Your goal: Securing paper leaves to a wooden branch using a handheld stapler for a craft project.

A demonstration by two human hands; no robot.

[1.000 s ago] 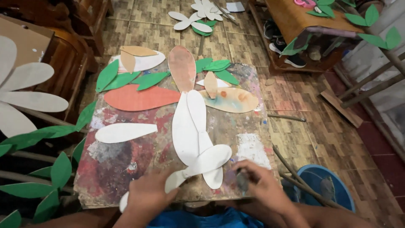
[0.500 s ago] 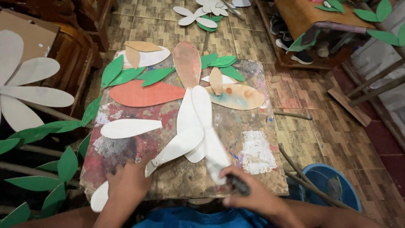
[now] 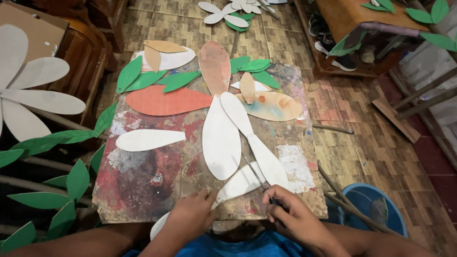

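Note:
My left hand (image 3: pixel 193 215) presses down on a white petal-shaped cutout (image 3: pixel 238 183) at the near edge of a paint-stained board (image 3: pixel 143 183). My right hand (image 3: pixel 293 216) grips a thin dark brush (image 3: pixel 257 176) whose tip lies over that petal. Two more white petals, a broad one (image 3: pixel 220 143) and a narrow one (image 3: pixel 254 140), fan upward from the same spot. Another white petal (image 3: pixel 150 139) lies apart to the left.
Farther back on the board lie an orange-red petal (image 3: pixel 166 101), a pinkish petal (image 3: pixel 215 66), a yellowish petal (image 3: pixel 271 105) and green leaves (image 3: pixel 143 78). A blue bucket (image 3: pixel 376 209) with sticks stands at the right. A large white cardboard flower (image 3: pixel 28 90) with green leaves leans at the left.
The white petals have been spread from a stack into a fan. My left hand shifted right onto the lowest petal, and my right hand brought the brush over it.

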